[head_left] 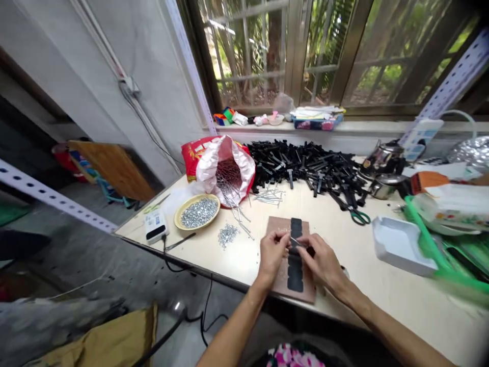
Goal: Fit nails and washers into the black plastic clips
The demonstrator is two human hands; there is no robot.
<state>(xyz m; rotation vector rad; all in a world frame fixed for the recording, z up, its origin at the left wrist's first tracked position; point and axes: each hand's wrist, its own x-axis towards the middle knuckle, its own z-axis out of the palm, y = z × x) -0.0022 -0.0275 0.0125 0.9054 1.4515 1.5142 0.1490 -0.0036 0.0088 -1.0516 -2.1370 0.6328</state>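
My left hand and my right hand meet over a brown board at the table's front edge. A black segmented strip lies along the board, partly hidden by my hands. A thin metal pin spans the gap between my fingertips, pinched by my right hand. My left thumb and forefinger are pressed together at its other end; whatever they hold is too small to name. Left of the board is a small heap of silver bits. More of them fill a yellow dish.
A red-and-white bag of long metal pins lies open, some spilling out. Behind the board spreads a large pile of black parts. Green-handled scissors, a grey tray and a green basket stand right. A white box sits left.
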